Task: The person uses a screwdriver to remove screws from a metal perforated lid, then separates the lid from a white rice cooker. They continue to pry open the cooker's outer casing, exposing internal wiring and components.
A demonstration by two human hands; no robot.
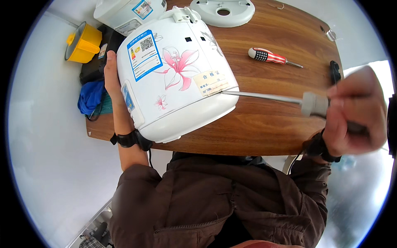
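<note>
**Screwdriver tip at the flowered white appliance's lower seam**

Head view: the white appliance [178, 84] sits on the near left part of the table [277, 128], its far end leaning a little to the left and its plain base toward the person. It lies to the left of the right hand [356, 113], well apart from it, and the long-shafted screwdriver [285, 99] spans the space between. The shaft runs nearly level across the picture, its tip meeting the seam between flowered body and base, just by the lower edge of a cream paper label [211, 82].

The right hand's grip is closed around the screwdriver handle; it looks slightly blurred. The left hand [112, 76] is nearer the appliance, placed along its left side; its fingers are hidden, so how tight that grip is cannot be told.

The appliance is glossy white with rounded edges, pink and grey lily prints, a blue-bordered sticker [144, 55], two small dark square openings and a hinge-like fitting at the far end. To the right lies a shorter screwdriver [271, 57] with a red-and-white handle.
</note>
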